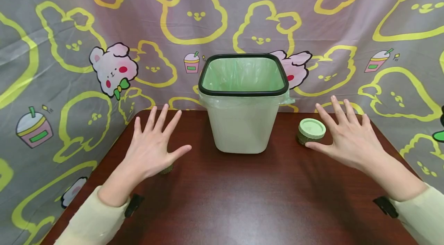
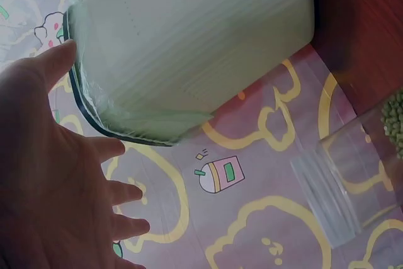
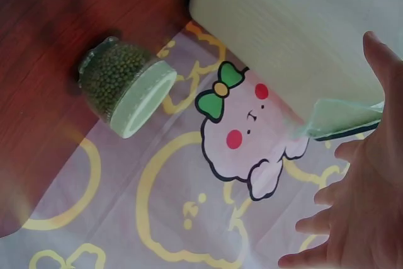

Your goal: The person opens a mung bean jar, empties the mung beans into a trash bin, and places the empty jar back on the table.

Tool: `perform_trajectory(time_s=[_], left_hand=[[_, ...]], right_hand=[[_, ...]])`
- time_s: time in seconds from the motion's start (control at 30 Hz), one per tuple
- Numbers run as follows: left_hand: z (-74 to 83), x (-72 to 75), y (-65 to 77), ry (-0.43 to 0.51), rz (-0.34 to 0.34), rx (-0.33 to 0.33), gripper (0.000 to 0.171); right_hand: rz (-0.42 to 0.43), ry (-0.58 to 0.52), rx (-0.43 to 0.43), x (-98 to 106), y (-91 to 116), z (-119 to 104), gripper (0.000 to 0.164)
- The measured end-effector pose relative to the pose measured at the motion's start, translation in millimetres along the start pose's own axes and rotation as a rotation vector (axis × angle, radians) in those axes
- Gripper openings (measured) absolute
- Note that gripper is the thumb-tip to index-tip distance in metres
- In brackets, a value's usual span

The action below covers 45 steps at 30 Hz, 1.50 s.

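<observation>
My left hand is spread with straight fingers above the left side of the table, holding nothing. Behind it, mostly hidden in the head view, is a clear jar with a threaded, lidless mouth and green beans in its lower part. My right hand, also spread and holding nothing, hovers at the right. Close to its thumb stands a small jar of green beans with a pale green lid. Between the hands stands a whitish trash bin lined with a green plastic bag.
A black rim ring holds the bag over the bin's edge. The dark red-brown table is enclosed by a cartoon-printed cloth at the back and both sides. Dark bands show at both wrists.
</observation>
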<state>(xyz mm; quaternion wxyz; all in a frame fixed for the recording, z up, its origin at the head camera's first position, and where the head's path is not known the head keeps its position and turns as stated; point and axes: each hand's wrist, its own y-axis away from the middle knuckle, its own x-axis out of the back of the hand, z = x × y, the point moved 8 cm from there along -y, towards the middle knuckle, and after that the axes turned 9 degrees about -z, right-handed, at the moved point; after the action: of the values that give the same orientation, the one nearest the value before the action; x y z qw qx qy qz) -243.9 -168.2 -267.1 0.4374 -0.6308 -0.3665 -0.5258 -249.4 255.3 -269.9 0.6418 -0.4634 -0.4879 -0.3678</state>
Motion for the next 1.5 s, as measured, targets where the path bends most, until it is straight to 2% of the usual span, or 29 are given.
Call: perform_trajectory(time_s=[0.4, 0.7, 1.0, 1.3, 1.5], left_hand=[[6.9, -5.1, -6.8, -0.003, -0.009, -0.015, 0.094], [12.3, -8.6, -9.7, -0.004, -0.008, -0.026, 0.095], [14.5, -12.7, -10.2, 0.019, -0.016, -0.023, 0.095], [16.9, -16.1, -11.0, 0.042, -0.011, -0.020, 0.095], [18.3, -16.9, -10.1, 0.043, -0.012, -0.016, 0.095]], right_hand=[[-0.066, -0.018, -0.051, -14, -8, 12, 0.105], [-0.055, -0.053, -0.073, -26, -16, 21, 0.107], [-0.127, -0.061, -0.104, -45, -23, 28, 0.109], [-0.169, -0.159, -0.158, -66, -26, 47, 0.111], [-0.156, -0.205, -0.190, -78, -27, 58, 0.111]])
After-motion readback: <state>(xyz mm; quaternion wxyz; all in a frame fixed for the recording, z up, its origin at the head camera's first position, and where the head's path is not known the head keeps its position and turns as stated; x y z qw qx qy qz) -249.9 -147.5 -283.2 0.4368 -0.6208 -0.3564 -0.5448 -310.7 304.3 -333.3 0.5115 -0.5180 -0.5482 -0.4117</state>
